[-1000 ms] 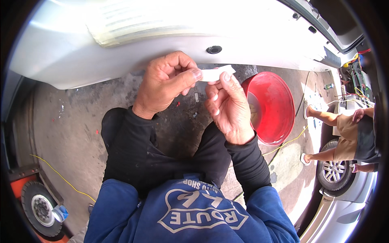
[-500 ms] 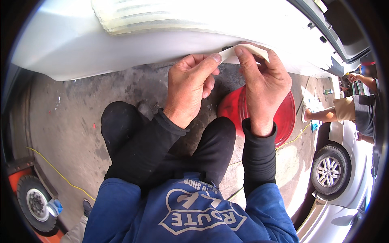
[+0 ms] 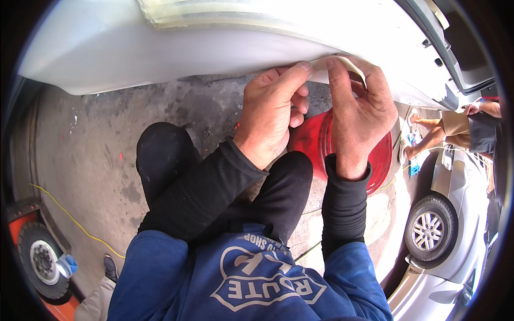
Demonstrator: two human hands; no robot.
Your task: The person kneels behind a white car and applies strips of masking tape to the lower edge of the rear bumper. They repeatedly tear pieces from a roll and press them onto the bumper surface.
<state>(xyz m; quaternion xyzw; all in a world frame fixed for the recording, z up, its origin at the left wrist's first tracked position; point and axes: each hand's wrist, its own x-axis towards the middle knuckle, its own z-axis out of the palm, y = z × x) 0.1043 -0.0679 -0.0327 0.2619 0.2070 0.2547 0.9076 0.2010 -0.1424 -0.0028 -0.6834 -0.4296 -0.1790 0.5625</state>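
Between my two hands a cream strip of masking tape (image 3: 319, 66) stretches along the lower edge of a white car body panel (image 3: 209, 56). My left hand (image 3: 270, 112) pinches its left end between thumb and fingers. With thumb and forefinger my right hand (image 3: 365, 109) grips the strip farther right, where it curls over the fingers. Both hands are at the panel's edge; whether the tape touches the panel there I cannot tell. Higher on the panel lies a patch covered with pale yellowish tape (image 3: 214, 18).
Beneath my right hand stands a red round container (image 3: 308, 142). A silver vehicle with a wheel (image 3: 428, 230) is at right, near another person's legs (image 3: 428, 140). At lower left are a wheel (image 3: 43, 262), a yellow cord (image 3: 80, 227) and another person's shoe (image 3: 110, 267).
Both hands have shifted slightly to the right, and my left hand has come closer to my right, leaving less tape showing between them. The person at far right has shifted their legs.
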